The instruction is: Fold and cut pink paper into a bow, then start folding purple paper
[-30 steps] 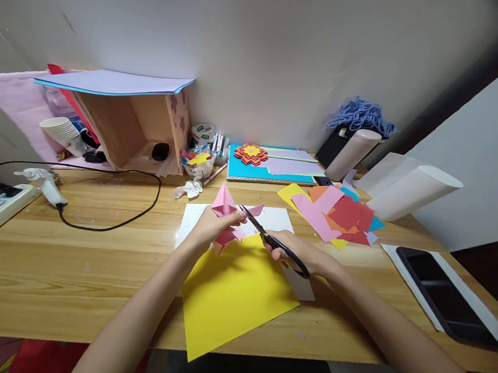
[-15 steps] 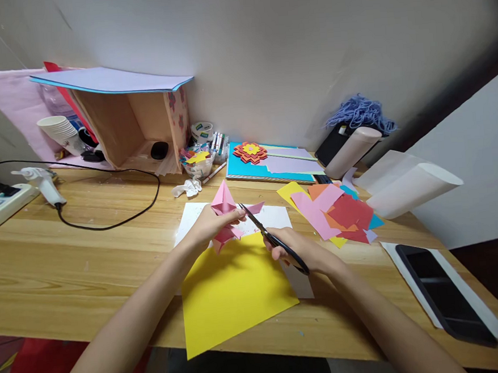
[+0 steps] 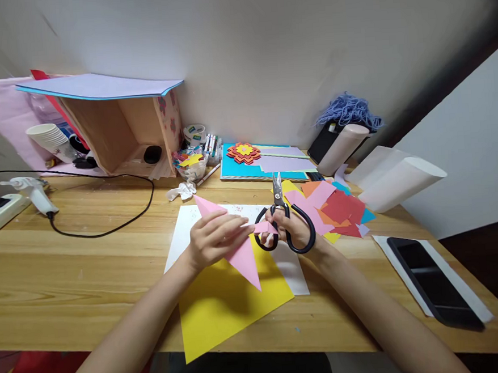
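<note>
My left hand [image 3: 214, 240] is closed on a folded pink paper [image 3: 243, 263], whose pointed ends stick out above and below the fingers. My right hand [image 3: 292, 226] holds black-handled scissors [image 3: 278, 193], the blades pointing away from me and almost together. Its fingertips also touch a narrow folded part of the pink paper between the two hands. Beneath them lie a yellow sheet [image 3: 224, 313] and a white sheet [image 3: 176, 237], both partly covered.
Colored paper scraps [image 3: 340, 208] lie to the right, near a phone-like black device [image 3: 435, 281]. Behind are a layered paper flower [image 3: 244, 153], a bowl of scraps [image 3: 191, 166] and an open box [image 3: 117, 127]. A glue gun [image 3: 36, 193] with its cable is at left.
The pink paper has been turned and now lies flatter under my left hand. My right hand has swung the scissors upright, away from cutting position, and its fingers have come to the paper.
</note>
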Motion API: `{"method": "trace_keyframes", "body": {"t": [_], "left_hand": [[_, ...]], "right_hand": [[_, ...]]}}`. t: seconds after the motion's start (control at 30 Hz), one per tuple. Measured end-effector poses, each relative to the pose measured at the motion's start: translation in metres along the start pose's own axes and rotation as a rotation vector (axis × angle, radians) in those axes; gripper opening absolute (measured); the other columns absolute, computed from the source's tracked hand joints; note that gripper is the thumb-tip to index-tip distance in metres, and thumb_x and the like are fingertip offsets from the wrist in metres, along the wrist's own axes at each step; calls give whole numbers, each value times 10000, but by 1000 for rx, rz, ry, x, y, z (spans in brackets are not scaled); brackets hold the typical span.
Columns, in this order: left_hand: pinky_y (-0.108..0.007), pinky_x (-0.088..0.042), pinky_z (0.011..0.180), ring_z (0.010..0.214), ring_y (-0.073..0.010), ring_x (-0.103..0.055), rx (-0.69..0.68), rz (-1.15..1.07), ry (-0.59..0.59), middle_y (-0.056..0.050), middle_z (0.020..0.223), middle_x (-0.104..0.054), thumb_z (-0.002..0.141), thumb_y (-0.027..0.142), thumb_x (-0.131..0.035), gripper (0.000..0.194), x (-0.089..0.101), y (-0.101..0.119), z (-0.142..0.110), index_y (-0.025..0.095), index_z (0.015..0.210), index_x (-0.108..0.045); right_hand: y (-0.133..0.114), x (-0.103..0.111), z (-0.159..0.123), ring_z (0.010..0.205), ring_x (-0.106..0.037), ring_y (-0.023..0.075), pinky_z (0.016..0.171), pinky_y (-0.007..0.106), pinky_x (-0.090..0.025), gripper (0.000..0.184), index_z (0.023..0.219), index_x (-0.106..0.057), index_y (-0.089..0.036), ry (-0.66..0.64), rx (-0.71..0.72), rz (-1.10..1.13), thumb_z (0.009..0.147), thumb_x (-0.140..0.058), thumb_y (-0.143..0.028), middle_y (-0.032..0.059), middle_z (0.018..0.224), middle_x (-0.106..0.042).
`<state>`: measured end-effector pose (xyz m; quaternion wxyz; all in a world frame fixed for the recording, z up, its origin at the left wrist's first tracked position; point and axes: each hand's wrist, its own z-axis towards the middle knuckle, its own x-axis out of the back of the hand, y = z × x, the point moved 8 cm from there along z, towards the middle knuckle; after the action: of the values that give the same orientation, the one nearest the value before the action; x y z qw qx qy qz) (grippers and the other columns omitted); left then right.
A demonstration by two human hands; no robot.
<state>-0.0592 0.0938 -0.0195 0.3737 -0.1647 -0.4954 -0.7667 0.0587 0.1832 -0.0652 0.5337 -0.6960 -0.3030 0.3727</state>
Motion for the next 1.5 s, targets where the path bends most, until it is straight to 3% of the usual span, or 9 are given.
{"method": "trace_keyframes", "body": {"t": [0.07, 0.17, 0.3, 0.37, 0.43, 0.67, 0.83, 1.3, 1.5], "left_hand": [[-365, -413, 929, 908, -201, -615, 33, -1, -144, -36, 928, -694, 761, 405, -582, 180, -14, -4, -1, 280, 819, -697], [-339, -383, 949, 969, -191, -588, -82, 53, -134, -23, 986, -681, 785, 356, -555, 198, -18, 0, -2, 303, 935, -672], [-328, -322, 985, 979, -161, -558, -258, 223, 242, -7, 1024, -652, 790, 221, -555, 233, 5, 9, -4, 336, 974, -641], [-355, -331, 978, 1033, -178, -525, -203, 186, 461, -49, 1082, -611, 799, 199, -530, 263, 21, 7, -3, 281, 1037, -605], [-365, -382, 930, 1047, -195, -516, -29, -7, 522, -95, 1118, -575, 826, 238, -480, 311, 27, -6, 3, 208, 1131, -535], [-270, -471, 699, 723, -163, -614, 752, -907, -60, -98, 827, -650, 720, 532, -565, 463, -47, -48, 3, 96, 870, -609], [-274, -449, 757, 798, -171, -605, 842, -1041, -235, -108, 859, -649, 645, 561, -633, 505, -66, -42, -9, 101, 851, -635], [-215, -406, 624, 722, -156, -578, 744, -756, -137, -80, 825, -675, 600, 375, -714, 312, -55, -44, -7, 120, 780, -704], [-239, -425, 608, 675, -172, -587, 794, -691, 54, -77, 732, -673, 565, 343, -721, 302, -41, -57, -6, 107, 752, -707]], "right_hand": [[0, 2, 0, 520, -557, 130, 475, 247, -453, 423, 673, -435, -187, 33, 10, -9, 587, -713, -494, -29, 568, -504], [2, 8, 2, 528, -553, 121, 490, 243, -450, 399, 674, -426, -188, 75, 66, -51, 561, -756, -381, -29, 594, -544], [-1, 22, 7, 515, -539, 124, 511, 266, -449, 355, 661, -429, -187, 136, 188, -93, 617, -723, -382, -18, 585, -553], [-4, 32, 9, 518, -541, 133, 523, 279, -454, 358, 648, -435, -186, 192, 236, -130, 619, -717, -405, -12, 579, -551], [-7, 40, 10, 527, -545, 138, 538, 286, -459, 364, 642, -438, -185, 243, 276, -159, 615, -719, -415, -10, 577, -549], [-18, 33, 3, 542, -551, 139, 568, 300, -471, 364, 648, -430, -191, 303, 281, -227, 627, -703, -431, -8, 586, -553], [-23, 26, 0, 551, -540, 130, 567, 287, -465, 367, 646, -409, -193, 311, 288, -229, 632, -701, -414, -14, 593, -536], [2, 15, 4, 576, -553, 128, 582, 260, -457, 348, 702, -448, -176, 226, 246, -263, 621, -735, -355, -5, 630, -573], [-3, 18, 2, 561, -541, 129, 585, 271, -442, 374, 761, -470, -172, 211, 237, -339, 817, -443, -540, -2, 606, -535]]}}
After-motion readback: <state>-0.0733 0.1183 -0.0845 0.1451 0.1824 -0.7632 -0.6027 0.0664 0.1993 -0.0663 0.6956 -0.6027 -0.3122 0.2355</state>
